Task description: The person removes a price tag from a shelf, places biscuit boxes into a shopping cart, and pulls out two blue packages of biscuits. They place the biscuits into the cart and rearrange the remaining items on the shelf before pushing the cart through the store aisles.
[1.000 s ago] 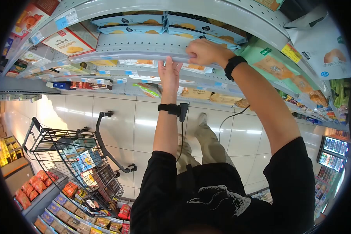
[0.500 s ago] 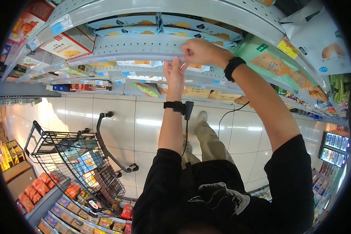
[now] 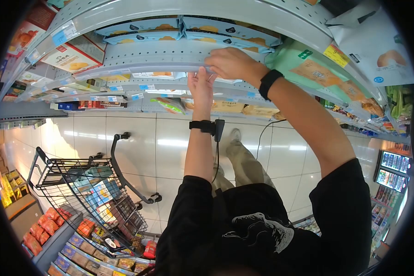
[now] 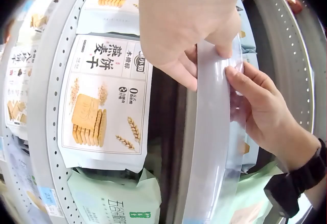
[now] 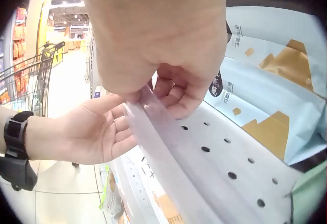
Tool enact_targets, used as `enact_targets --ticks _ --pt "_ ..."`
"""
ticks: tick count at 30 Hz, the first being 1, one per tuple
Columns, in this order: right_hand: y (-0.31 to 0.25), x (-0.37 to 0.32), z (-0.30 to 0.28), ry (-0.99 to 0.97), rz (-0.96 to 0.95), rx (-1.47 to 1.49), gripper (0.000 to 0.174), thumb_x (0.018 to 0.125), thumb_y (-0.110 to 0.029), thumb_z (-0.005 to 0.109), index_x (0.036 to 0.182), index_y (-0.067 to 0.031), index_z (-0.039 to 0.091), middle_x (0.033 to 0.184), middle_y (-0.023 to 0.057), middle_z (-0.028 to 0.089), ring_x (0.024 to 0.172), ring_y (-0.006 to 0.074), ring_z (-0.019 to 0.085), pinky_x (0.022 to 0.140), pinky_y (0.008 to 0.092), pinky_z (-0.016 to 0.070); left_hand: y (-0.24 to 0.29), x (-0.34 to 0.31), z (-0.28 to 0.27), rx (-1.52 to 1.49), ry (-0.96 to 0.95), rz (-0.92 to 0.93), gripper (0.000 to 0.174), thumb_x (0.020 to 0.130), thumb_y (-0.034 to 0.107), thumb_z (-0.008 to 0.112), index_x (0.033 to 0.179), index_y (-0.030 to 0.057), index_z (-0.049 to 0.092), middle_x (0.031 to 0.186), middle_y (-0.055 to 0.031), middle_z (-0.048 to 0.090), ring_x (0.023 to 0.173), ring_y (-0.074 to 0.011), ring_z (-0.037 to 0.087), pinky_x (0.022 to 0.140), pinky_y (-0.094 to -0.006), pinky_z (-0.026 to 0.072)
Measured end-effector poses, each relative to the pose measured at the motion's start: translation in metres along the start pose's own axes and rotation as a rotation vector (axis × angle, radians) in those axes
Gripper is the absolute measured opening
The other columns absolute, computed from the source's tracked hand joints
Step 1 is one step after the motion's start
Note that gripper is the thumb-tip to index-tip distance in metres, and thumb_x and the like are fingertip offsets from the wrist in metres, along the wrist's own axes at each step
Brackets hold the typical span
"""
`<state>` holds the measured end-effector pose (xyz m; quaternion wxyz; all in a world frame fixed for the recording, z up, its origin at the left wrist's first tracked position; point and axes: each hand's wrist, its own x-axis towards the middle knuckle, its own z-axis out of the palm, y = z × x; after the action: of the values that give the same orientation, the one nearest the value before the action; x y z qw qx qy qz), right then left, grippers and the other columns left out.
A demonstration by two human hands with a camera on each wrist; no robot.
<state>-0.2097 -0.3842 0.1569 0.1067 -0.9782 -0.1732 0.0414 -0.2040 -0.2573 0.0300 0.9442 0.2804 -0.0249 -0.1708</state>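
Observation:
A clear plastic strip (image 4: pixel 217 147) runs along the front edge of a perforated metal shelf (image 3: pixel 156 51). My left hand (image 3: pixel 201 89) comes up from below and grips the strip, thumb over its edge and fingers under it. Just beside it, my right hand (image 3: pixel 232 64) pinches the strip from above, fingers curled behind it and thumb in front, as the right wrist view shows. The two hands nearly meet. Light-blue packages (image 5: pixel 255 91) stand behind them on that shelf. On the shelf below lies a white cracker package (image 4: pixel 104 101).
Green packages (image 3: pixel 303 64) sit right of the hands, and a white and red box (image 3: pixel 76 55) stands to the left. Behind on the tiled floor (image 3: pixel 175 156) is a wire shopping cart (image 3: pixel 92 193) holding packages. A black cable (image 3: pixel 262 138) hangs below the right forearm.
My left hand has shifted right along the shelf edge, closer to the right hand. My right hand stays at the strip while the whole head view drifts slightly.

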Motion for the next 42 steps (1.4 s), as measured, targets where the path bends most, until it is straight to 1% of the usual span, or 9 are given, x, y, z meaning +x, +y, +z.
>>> enact_targets --ticks 5,11,15,17,25,27,34,36,42 --pt "-0.002 -0.025 -0.005 0.217 0.071 0.072 0.015 0.081 -0.019 0.065 0.089 -0.007 0.063 0.084 0.0113 0.06 0.086 0.0342 0.062 0.073 0.0451 0.0498 0.006 -0.006 0.012 -0.045 0.048 -0.066 0.03 0.098 0.013 0.056 0.125 0.0058 0.047 0.109 -0.0076 0.063 0.094 -0.0183 0.067 0.086 -0.0355 0.0576" --pt "0.018 -0.03 -0.024 -0.108 0.197 0.08 0.021 0.078 -0.02 0.067 0.072 -0.003 0.056 0.075 0.0116 0.056 0.082 0.0333 0.06 0.069 0.0433 0.0478 -0.019 -0.012 0.007 0.119 -0.071 -0.123 0.027 0.1 0.01 0.052 0.126 0.0051 0.047 0.113 -0.0105 0.064 0.1 -0.021 0.066 0.09 -0.0369 0.0564" --pt "0.018 -0.028 -0.014 -0.085 0.178 -0.017 0.018 0.077 -0.019 0.067 0.073 -0.0049 0.057 0.078 0.0107 0.058 0.082 0.0323 0.061 0.071 0.043 0.0495 -0.026 -0.013 0.011 0.112 -0.072 -0.076 0.028 0.098 0.01 0.054 0.125 0.0054 0.047 0.112 -0.0098 0.064 0.101 -0.0207 0.066 0.087 -0.0386 0.0572" --pt "0.018 -0.033 -0.007 0.03 0.019 -0.034 0.012 0.077 -0.017 0.066 0.078 -0.0071 0.06 0.083 0.0091 0.059 0.084 0.0311 0.062 0.074 0.0427 0.0508 -0.028 -0.014 0.013 0.096 -0.035 -0.069 0.026 0.097 0.009 0.056 0.122 0.0044 0.049 0.107 -0.0094 0.066 0.096 -0.0192 0.067 0.085 -0.0383 0.0583" --pt "0.009 -0.052 0.0 0.161 0.104 -0.078 0.01 0.081 -0.017 0.066 0.086 -0.0088 0.064 0.088 0.0083 0.058 0.087 0.03 0.062 0.078 0.0417 0.0505 -0.028 -0.015 0.017 0.085 0.032 -0.035 0.023 0.096 0.01 0.058 0.118 0.0047 0.052 0.106 -0.0092 0.067 0.093 -0.0182 0.067 0.082 -0.0384 0.0599" --pt "0.016 -0.062 -0.001 0.228 0.102 -0.052 0.011 0.08 -0.018 0.067 0.087 -0.0088 0.064 0.088 0.0085 0.058 0.087 0.0301 0.062 0.079 0.0412 0.0503 -0.026 -0.015 0.015 0.138 -0.025 -0.065 0.029 0.098 0.015 0.057 0.124 0.0069 0.048 0.119 -0.0114 0.062 0.106 -0.0224 0.065 0.087 -0.0417 0.0566" --pt "0.022 -0.07 -0.006 0.08 0.144 -0.247 0.016 0.075 -0.024 0.072 0.082 -0.0108 0.066 0.083 0.0056 0.06 0.088 0.0279 0.063 0.081 0.0406 0.0486 -0.031 -0.018 0.01 0.052 -0.057 -0.138 0.032 0.098 0.015 0.056 0.128 0.0084 0.047 0.119 -0.0105 0.063 0.108 -0.0224 0.064 0.095 -0.0397 0.0521" --pt "0.026 -0.07 -0.007 0.055 0.182 -0.228 0.016 0.075 -0.025 0.072 0.08 -0.0115 0.066 0.082 0.0047 0.06 0.087 0.027 0.063 0.082 0.0406 0.0482 -0.039 -0.018 0.015 -0.059 -0.028 -0.128 0.027 0.097 0.01 0.058 0.122 0.0048 0.051 0.108 -0.0082 0.066 0.096 -0.0175 0.066 0.088 -0.0335 0.0561" --pt "0.022 -0.085 0.006 0.263 0.146 -0.304 0.012 0.077 -0.024 0.068 0.08 -0.0122 0.065 0.081 0.0046 0.061 0.084 0.0254 0.063 0.081 0.0386 0.049 -0.067 -0.023 0.032 -0.049 -0.074 -0.175 0.024 0.098 0.013 0.057 0.121 0.0082 0.05 0.115 -0.0083 0.064 0.103 -0.0209 0.065 0.091 -0.038 0.0544"
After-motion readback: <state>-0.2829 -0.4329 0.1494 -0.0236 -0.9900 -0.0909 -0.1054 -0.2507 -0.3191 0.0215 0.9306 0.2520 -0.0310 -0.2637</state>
